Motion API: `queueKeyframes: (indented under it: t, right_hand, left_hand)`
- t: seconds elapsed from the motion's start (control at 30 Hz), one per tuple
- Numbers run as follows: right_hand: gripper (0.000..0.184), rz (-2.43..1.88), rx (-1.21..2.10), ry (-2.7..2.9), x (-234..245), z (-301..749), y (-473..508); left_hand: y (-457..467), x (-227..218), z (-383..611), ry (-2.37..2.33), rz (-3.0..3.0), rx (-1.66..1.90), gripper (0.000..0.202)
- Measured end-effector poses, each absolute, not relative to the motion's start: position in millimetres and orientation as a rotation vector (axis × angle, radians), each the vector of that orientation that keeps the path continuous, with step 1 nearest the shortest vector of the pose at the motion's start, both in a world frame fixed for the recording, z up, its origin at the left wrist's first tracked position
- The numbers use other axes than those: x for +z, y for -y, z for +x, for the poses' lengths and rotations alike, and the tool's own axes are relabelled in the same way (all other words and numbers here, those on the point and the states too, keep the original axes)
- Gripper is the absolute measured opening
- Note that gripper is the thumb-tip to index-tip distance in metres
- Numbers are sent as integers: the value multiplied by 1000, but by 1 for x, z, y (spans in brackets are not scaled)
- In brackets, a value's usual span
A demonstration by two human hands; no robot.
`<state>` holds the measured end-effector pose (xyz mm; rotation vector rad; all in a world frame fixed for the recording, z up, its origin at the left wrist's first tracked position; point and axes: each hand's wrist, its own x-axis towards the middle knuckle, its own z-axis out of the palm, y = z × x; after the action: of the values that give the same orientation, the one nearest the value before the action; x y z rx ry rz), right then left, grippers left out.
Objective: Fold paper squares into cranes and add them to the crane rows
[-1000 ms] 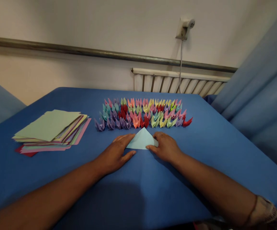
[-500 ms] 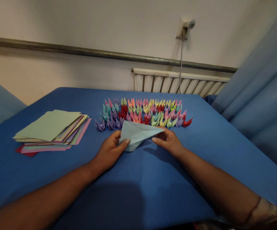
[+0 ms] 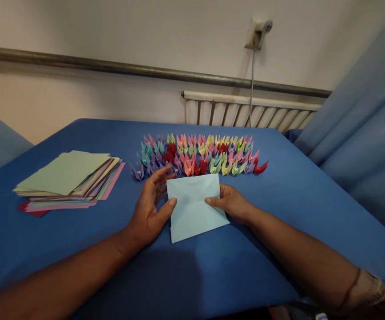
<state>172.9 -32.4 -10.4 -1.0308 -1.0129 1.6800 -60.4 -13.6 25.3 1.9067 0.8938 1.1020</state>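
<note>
A pale blue sheet of origami paper (image 3: 195,213) with faint creases is held over the front middle of the table, its broad face towards me. My right hand (image 3: 234,202) pinches its right side, thumb on the near face and fingers behind. At the left edge is my left hand (image 3: 152,206), fingers spread and raised, with the thumb tip at the paper's edge. Just beyond the sheet stand several rows of small folded paper cranes (image 3: 188,166) in red, pink, purple, yellow, green and blue.
A loose stack of coloured paper (image 3: 65,173) lies on the blue-covered table (image 3: 112,249) at the left. Behind are a metal rail (image 3: 145,71), a radiator (image 3: 222,98) and a wall socket (image 3: 255,35) with a cord. A blue curtain (image 3: 362,133) hangs at the right.
The paper has turned from a tilted, folded-looking shape to a flat squarish face towards me. My left hand has loosened and spread its fingers; the right now grips the sheet's side.
</note>
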Motion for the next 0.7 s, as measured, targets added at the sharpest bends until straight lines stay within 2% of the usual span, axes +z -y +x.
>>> queueKeyframes:
  t: [0.1, 0.17, 0.23, 0.3, 0.4, 0.5, 0.57, 0.63, 0.7]
  right_hand:
    - [54, -1055, 1722, 1029, -12, 175, 32]
    - [54, -1069, 1754, 1009, -13, 177, 32]
    - [53, -1072, 1790, 989, -13, 180, 32]
    - [52, -1085, 1817, 1008, -14, 183, 31]
    - [50, -1279, 1719, 1200, -12, 187, 29]
    - [55, -1620, 1124, 1469, -5, 194, 30]
    - [61, -1620, 681, 1605, 4, 199, 32]
    - [61, -1371, 687, 1792, 14, 204, 35]
    - [65, -1092, 951, 2011, 20, 206, 38]
  left_hand:
    - [13, 30, -69, -641, 2405, 1056, 84]
    - [15, 33, -69, -440, 2634, 835, 99]
    - [18, 34, -66, -351, 2754, 569, 103]
    - [19, 32, -62, -379, 2804, 394, 93]
    - [15, 27, -59, -520, 2813, 315, 57]
    - [10, 21, -60, -675, 2743, 329, 40]
    - [7, 18, -60, -779, 2668, 367, 37]
    - [6, 16, -60, -868, 2590, 417, 33]
    - [6, 15, -58, -941, 2507, 455, 29]
